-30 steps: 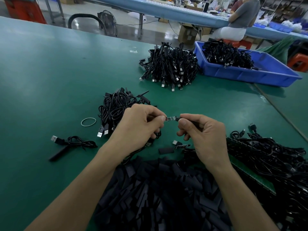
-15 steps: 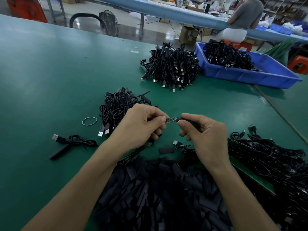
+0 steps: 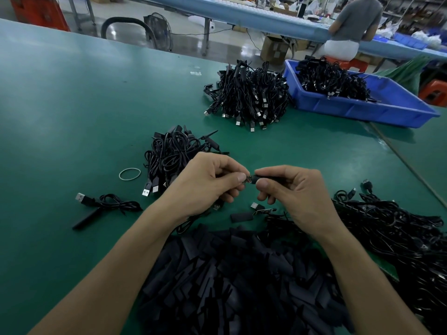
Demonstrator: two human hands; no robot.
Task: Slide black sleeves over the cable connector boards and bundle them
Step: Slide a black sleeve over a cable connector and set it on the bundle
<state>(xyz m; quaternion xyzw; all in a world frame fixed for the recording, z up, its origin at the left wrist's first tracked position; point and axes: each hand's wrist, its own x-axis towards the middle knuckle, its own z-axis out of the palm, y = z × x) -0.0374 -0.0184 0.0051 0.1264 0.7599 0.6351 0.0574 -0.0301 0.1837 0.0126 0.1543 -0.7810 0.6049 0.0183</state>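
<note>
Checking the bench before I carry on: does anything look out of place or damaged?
Nothing looks damaged or spilled. One sleeved cable lies alone left of the small bundle, unbundled, with a loose rubber band nearby. A stray sleeve lies just off the sleeve pile.

Green worktable [image 3: 72, 93], glossy grey floor [image 3: 227, 45], long blue bench [image 3: 242, 14], floor fan [image 3: 158, 30]

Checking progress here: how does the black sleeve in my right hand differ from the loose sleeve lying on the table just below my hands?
The black sleeve in the right hand is pinched above the green table, its mouth at the connector board that the left hand pinches; the loose sleeve lies flat on that table, with no hand on it. Fingers hide much of the held sleeve; the loose sleeve shows whole. Both are black.
</note>
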